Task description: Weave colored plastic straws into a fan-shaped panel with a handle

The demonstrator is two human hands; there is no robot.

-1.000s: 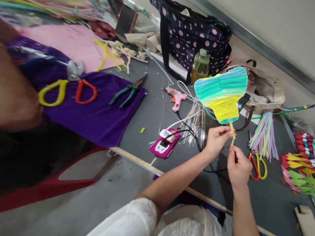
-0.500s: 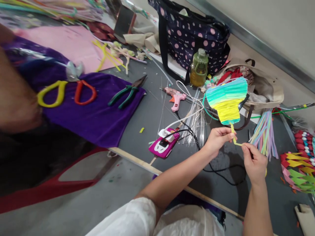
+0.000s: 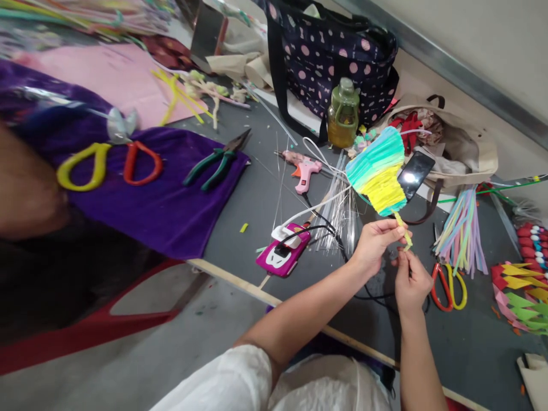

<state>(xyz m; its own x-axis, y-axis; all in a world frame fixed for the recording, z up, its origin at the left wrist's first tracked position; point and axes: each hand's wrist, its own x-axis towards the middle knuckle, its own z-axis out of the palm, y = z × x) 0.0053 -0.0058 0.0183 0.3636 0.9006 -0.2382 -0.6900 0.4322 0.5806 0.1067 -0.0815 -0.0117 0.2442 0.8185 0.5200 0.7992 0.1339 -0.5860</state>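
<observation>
A fan-shaped craft piece [image 3: 377, 171], wrapped in blue, turquoise and yellow strands, stands tilted above the grey table. My left hand [image 3: 377, 245] pinches the yellow-wrapped stem [image 3: 401, 224] just below it. Close underneath, my right hand [image 3: 411, 282] has its thumb and finger pressed together at the tail end of the yellow strip at the stem's foot; its fingertips partly hide that end. Red-and-yellow-handled scissors [image 3: 448, 288] lie right of my right hand. Behind the craft piece is a phone [image 3: 417, 174] with a bright reflection.
Left of my hands are a pink glue gun [image 3: 305, 168], a magenta power strip [image 3: 282, 254], cables and clear sticks. Pliers [image 3: 218, 160] and larger scissors [image 3: 113, 154] lie on purple cloth. A dark bag [image 3: 299, 63], bottle [image 3: 343, 114] and pastel strips [image 3: 462, 234] stand or lie around. Another person's arm [image 3: 29, 182] is at far left.
My right hand has moved left and inward, bringing the yellow strip's tail up against the stem. The craft piece has tilted left, uncovering the phone; the scissors on the right now show.
</observation>
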